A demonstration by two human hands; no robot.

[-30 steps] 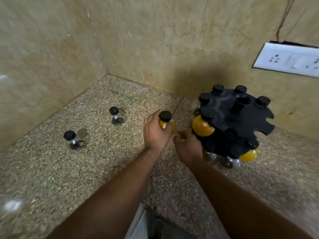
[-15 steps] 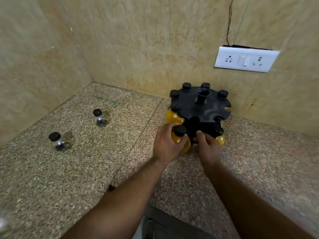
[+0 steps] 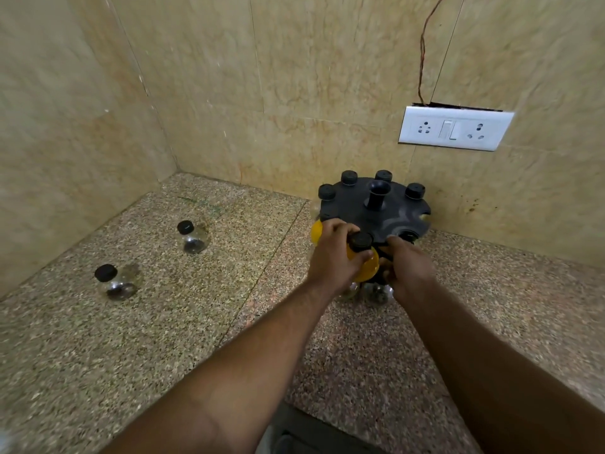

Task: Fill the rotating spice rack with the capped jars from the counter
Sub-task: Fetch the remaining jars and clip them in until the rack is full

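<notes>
A black rotating spice rack point(image 3: 386, 217) stands against the back wall, with several black-capped jars hanging in its upper slots. My left hand point(image 3: 334, 257) is wrapped around a yellow-filled jar with a black cap point(image 3: 361, 244), pressed against the rack's front edge. Touching the rack just right of that jar, my right hand point(image 3: 409, 267) grips its front rim. Two clear capped jars stay on the counter to the left: one point(image 3: 191, 237) farther back, one point(image 3: 114, 283) nearer and further left.
The speckled granite counter point(image 3: 163, 339) meets beige tiled walls in a corner at the left. A white socket and switch plate point(image 3: 455, 127) hangs on the back wall above the rack, with a thin wire running up from it.
My left hand carried the yellow jar rightward from open counter to the rack's front edge. My right hand moved onto the rack's front rim. The view swung so the rack sits more central.
</notes>
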